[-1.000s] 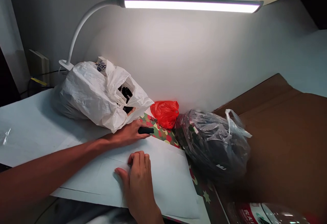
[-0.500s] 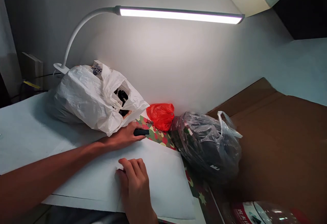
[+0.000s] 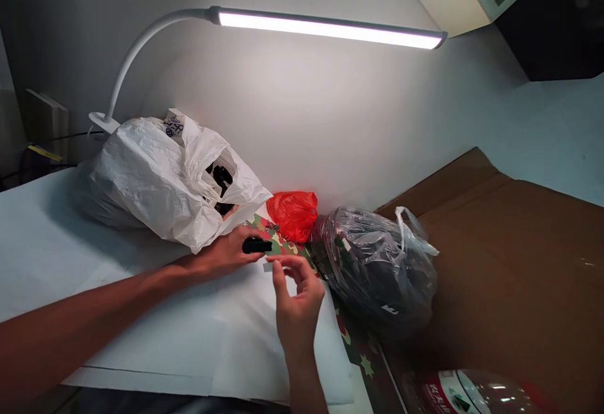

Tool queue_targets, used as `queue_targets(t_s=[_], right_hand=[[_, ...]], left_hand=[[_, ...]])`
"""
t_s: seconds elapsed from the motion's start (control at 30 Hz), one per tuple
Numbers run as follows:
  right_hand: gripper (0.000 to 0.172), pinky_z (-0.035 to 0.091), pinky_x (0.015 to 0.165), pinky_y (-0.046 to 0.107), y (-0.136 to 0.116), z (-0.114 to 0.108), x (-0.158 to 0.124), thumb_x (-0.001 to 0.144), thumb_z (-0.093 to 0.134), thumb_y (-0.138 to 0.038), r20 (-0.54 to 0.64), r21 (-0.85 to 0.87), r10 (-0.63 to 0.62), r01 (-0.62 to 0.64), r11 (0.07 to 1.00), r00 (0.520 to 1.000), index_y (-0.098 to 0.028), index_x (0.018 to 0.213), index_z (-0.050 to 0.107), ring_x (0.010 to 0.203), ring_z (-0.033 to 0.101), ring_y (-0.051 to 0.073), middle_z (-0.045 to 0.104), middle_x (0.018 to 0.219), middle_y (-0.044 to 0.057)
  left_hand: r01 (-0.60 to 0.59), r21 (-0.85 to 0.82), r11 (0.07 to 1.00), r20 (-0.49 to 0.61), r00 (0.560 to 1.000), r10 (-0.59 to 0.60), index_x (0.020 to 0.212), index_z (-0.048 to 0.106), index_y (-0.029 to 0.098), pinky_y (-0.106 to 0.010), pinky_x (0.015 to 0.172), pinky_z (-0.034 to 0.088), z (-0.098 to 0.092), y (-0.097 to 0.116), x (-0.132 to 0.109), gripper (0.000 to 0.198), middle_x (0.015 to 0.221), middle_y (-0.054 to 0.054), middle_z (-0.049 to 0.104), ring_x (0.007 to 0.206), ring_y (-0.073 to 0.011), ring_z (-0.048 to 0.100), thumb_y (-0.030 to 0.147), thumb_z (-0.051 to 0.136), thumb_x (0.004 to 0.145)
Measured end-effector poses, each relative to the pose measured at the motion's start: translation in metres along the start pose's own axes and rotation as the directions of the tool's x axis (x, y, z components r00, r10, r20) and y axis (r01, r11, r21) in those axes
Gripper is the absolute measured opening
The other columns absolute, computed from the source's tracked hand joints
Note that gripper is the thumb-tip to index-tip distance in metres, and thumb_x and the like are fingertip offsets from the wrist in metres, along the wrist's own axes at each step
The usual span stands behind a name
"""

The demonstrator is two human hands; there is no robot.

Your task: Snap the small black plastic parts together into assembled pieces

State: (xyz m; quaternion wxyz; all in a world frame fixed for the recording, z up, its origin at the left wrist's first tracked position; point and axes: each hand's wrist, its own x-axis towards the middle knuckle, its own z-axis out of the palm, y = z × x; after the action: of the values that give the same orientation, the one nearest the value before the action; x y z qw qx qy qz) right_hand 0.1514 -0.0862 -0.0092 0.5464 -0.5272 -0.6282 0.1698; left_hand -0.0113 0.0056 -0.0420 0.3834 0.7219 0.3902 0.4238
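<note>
My left hand (image 3: 231,249) is wrapped round a small black object (image 3: 257,246) beside the opening of a white plastic bag (image 3: 155,181). Dark pieces show inside that bag. Just to the right and nearer to me, my right hand (image 3: 298,288) is raised with thumb and forefinger pinched together. Whatever is between those fingertips is too small to make out. A red plastic bag (image 3: 295,214) lies behind both hands on a camouflage-patterned surface (image 3: 284,245).
A lit lamp (image 3: 330,27) stretches above the white board (image 3: 179,332). To the right are a stuffed clear plastic bag (image 3: 382,269), a large brown cardboard piece (image 3: 519,275) and a plastic bottle (image 3: 472,392) at the bottom edge.
My right hand has moved right and away from me, up close to my left hand, and its fingers now pinch. My left hand stays by the white bag with the black object.
</note>
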Motion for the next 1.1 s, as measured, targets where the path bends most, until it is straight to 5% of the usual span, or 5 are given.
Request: queue_targets(t_s=[0.13,0.43,0.7,1.1], right_hand=[[0.027,0.052,0.085,0.034,0.016,0.013,0.024,0.092,0.07,-0.045,-0.048,0.168,0.061,-0.053,0.984,0.997,-0.018,0.087,0.066,0.109,0.067,0.027,0.071,0.116,0.012],[0.027,0.051,0.087,0.033,0.021,0.03,0.019,0.087,0.075,-0.044,0.003,0.384,0.197,-0.183,0.905,0.98,-0.018,0.085,0.065,0.106,0.066,0.025,0.07,0.108,0.009],[0.024,0.05,0.09,0.034,0.016,0.028,0.016,0.089,0.075,-0.04,-0.034,0.465,0.194,-0.156,0.871,0.98,-0.019,0.083,0.063,0.103,0.065,0.023,0.071,0.109,0.008],[0.026,0.052,0.084,0.033,0.016,0.027,0.015,0.089,0.073,-0.042,-0.039,0.412,0.164,-0.134,0.901,0.986,-0.019,0.083,0.062,0.097,0.065,0.022,0.069,0.106,0.008]], left_hand=[[-0.059,0.007,0.998,0.08,0.995,0.059,0.122,0.079,0.021,-0.039,0.101,0.052,-0.003,0.005,0.002,0.038,0.122,-0.011,0.078,0.114,-0.0298,0.07,0.038,0.072,0.089],[-0.15,0.044,0.988,0.115,0.983,0.144,0.132,0.077,0.022,-0.024,0.068,0.046,-0.002,0.023,-0.007,0.04,0.095,-0.003,0.083,0.076,-0.0161,0.066,0.034,0.069,0.095],[-0.224,0.146,0.964,0.061,0.974,0.217,0.132,0.078,0.017,-0.019,0.055,0.033,0.0,0.025,-0.008,0.041,0.066,0.003,0.068,0.057,-0.0089,0.044,0.028,0.07,0.092],[-0.209,0.131,0.969,0.073,0.977,0.2,0.133,0.077,0.019,-0.019,0.056,0.034,-0.001,0.028,-0.009,0.043,0.071,0.001,0.072,0.058,-0.0094,0.046,0.024,0.071,0.091]])
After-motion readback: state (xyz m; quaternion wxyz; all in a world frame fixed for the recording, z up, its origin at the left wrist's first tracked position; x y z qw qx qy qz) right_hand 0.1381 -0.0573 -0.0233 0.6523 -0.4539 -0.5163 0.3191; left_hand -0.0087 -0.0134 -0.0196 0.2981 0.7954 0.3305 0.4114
